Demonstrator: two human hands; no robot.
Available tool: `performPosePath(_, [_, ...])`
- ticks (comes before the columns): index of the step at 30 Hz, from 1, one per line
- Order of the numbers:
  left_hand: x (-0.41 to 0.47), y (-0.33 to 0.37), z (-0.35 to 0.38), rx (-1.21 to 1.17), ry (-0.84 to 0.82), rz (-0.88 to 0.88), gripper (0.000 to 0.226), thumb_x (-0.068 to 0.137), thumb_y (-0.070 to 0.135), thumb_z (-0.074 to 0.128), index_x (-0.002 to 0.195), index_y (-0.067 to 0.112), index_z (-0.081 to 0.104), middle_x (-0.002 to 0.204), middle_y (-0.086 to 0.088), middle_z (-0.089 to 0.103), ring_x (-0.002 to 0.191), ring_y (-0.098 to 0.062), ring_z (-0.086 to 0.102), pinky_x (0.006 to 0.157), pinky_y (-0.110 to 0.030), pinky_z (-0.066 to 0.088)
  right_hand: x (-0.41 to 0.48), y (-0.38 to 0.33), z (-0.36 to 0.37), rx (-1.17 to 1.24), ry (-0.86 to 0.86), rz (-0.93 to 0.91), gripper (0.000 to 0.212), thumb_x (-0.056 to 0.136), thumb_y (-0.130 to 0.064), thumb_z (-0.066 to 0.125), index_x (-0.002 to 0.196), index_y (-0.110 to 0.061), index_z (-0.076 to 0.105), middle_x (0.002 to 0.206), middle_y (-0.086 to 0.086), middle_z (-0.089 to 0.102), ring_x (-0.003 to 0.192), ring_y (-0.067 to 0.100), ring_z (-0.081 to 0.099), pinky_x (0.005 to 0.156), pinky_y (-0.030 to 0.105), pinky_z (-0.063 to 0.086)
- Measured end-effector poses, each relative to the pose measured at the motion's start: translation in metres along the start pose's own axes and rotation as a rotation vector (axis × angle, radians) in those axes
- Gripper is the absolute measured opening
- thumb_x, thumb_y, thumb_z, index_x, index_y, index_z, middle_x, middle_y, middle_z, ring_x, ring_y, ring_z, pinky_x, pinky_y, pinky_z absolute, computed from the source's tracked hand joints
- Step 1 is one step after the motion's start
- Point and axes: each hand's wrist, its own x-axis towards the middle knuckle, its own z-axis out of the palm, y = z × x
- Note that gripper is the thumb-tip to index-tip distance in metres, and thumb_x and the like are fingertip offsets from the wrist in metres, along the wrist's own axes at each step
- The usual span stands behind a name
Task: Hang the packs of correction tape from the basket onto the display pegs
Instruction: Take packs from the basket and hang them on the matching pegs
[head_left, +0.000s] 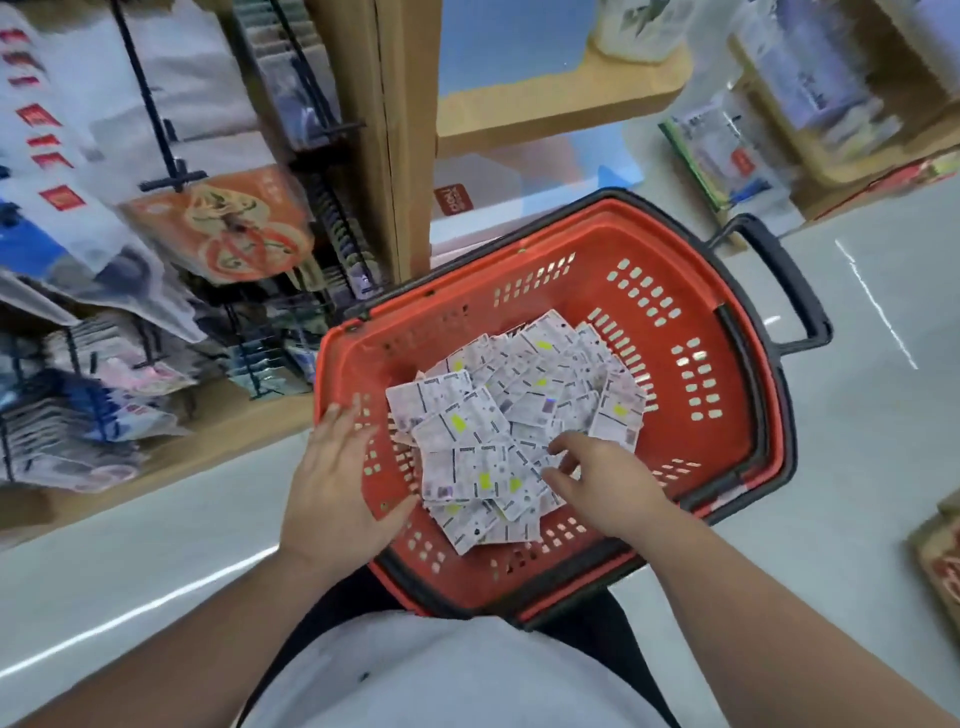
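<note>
A red plastic basket (740, 317) sits on a pale grey, glossy floor (857, 467) that carries long streaks of reflected light. Its 2 black handles (795, 291) are folded outward, 1 of them lying past the far rim. In the bottom of the basket lies a loose heap of correction tape packs (514, 415), white cards with small yellow patches (the print is too blurred to read).

The left hand (337, 483) is spread at the basket's near left rim, fingers straight and holding nothing, the thumb against the inner wall. The right hand (602, 488) reaches into the heap, its fingers (566, 444) bent with the tips down on the packs. Whether they have pinched a pack cannot be told.

To the left stands a wooden display unit whose black pegs (150, 114) slope out, hung with white packets and 1 orange pack (234, 228). Lower rows of pegs there hold more blurred goods above a wooden base shelf. A wooden upright (384, 130) rises just behind the basket's far left corner. Beyond it a wooden shelf (571, 109) carries wrapped goods, and more shelving with packaged stock fills the upper right. A cardboard box (940, 561) shows at the right edge, well apart from the basket. The person's white shirt (441, 675) fills the bottom of the view.
</note>
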Motion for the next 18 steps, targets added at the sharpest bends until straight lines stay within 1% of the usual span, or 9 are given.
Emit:
performPosePath(3, [0.004,0.006,0.010,0.014,0.071,-0.026,0.089,0.074,0.065,0.063,0.139,0.004,0.058,0.160,-0.015,0.045,0.153,-0.033,0.031,0.128,-0.035,0.014,0.042,0.008,0.001,-0.010,-0.119,-0.126,0.036,0.099,-0.040,0.061,0.132,-0.028,0.056,0.116,-0.003,0.069,0.083,0.013,0.059,0.073,0.029,0.044])
performPosePath(5, [0.004,0.007,0.013,0.037,0.097,-0.048,0.089,0.074,0.061,0.064,0.142,0.005,0.055,0.161,-0.014,0.043,0.154,-0.032,0.029,0.128,-0.026,0.006,0.066,0.009,0.005,-0.042,-0.216,-0.236,0.038,0.100,-0.034,0.060,0.137,-0.031,0.053,0.127,-0.001,0.063,0.093,0.013,0.059,0.079,0.029,0.046])
performPosePath(6, [0.002,0.007,0.014,0.049,0.098,-0.065,0.090,0.074,0.061,0.064,0.144,0.005,0.054,0.161,-0.014,0.042,0.154,-0.031,0.028,0.128,-0.025,0.005,0.075,0.009,0.007,-0.057,-0.265,-0.290,0.040,0.101,-0.031,0.058,0.140,-0.032,0.051,0.133,-0.001,0.060,0.099,0.013,0.059,0.082,0.029,0.046])
performPosePath(7, [0.000,0.006,0.016,0.064,0.099,-0.084,0.091,0.074,0.061,0.064,0.145,0.005,0.054,0.162,-0.014,0.041,0.154,-0.031,0.028,0.129,-0.028,0.008,0.083,0.008,0.008,-0.070,-0.313,-0.340,0.042,0.102,-0.028,0.057,0.143,-0.033,0.049,0.138,-0.001,0.056,0.103,0.012,0.059,0.083,0.027,0.044])
performPosePath(9, [0.000,0.004,0.018,0.106,0.097,-0.106,0.093,0.074,0.062,0.062,0.146,0.004,0.052,0.163,-0.014,0.040,0.155,-0.032,0.029,0.128,-0.041,0.020,0.096,0.004,0.013,-0.082,-0.393,-0.424,0.047,0.103,-0.025,0.057,0.147,-0.034,0.046,0.146,-0.001,0.048,0.107,0.009,0.057,0.087,0.024,0.042])
performPosePath(11, [0.002,0.004,0.018,0.125,0.103,-0.115,0.095,0.073,0.062,0.062,0.147,0.003,0.051,0.163,-0.015,0.040,0.154,-0.034,0.030,0.126,-0.049,0.027,0.105,-0.001,0.019,-0.098,-0.452,-0.457,0.051,0.101,-0.021,0.059,0.148,-0.038,0.045,0.146,0.000,0.046,0.102,0.010,0.059,0.088,0.027,0.046])
performPosePath(14, [0.004,0.005,0.018,0.138,0.130,-0.096,0.098,0.072,0.062,0.064,0.147,0.001,0.050,0.161,-0.018,0.042,0.153,-0.037,0.032,0.124,-0.053,0.032,0.115,-0.007,0.035,-0.147,-0.480,-0.493,0.057,0.095,-0.016,0.066,0.145,-0.038,0.049,0.145,0.003,0.046,0.096,0.014,0.060,0.086,0.026,0.045])
performPosePath(16, [0.003,0.004,0.020,0.149,0.138,-0.082,0.099,0.072,0.063,0.064,0.148,0.001,0.049,0.160,-0.019,0.043,0.153,-0.037,0.033,0.124,-0.052,0.031,0.119,-0.010,0.043,-0.145,-0.475,-0.495,0.058,0.091,-0.011,0.068,0.143,-0.033,0.054,0.146,0.003,0.046,0.106,0.019,0.061,0.090,0.025,0.045])
performPosePath(18, [0.003,0.002,0.023,0.150,0.153,-0.061,0.100,0.072,0.063,0.064,0.148,0.001,0.049,0.159,-0.020,0.044,0.153,-0.037,0.033,0.124,-0.052,0.029,0.119,-0.012,0.045,-0.123,-0.454,-0.491,0.057,0.089,-0.009,0.071,0.141,-0.028,0.058,0.141,0.003,0.051,0.112,0.021,0.061,0.095,0.028,0.048])
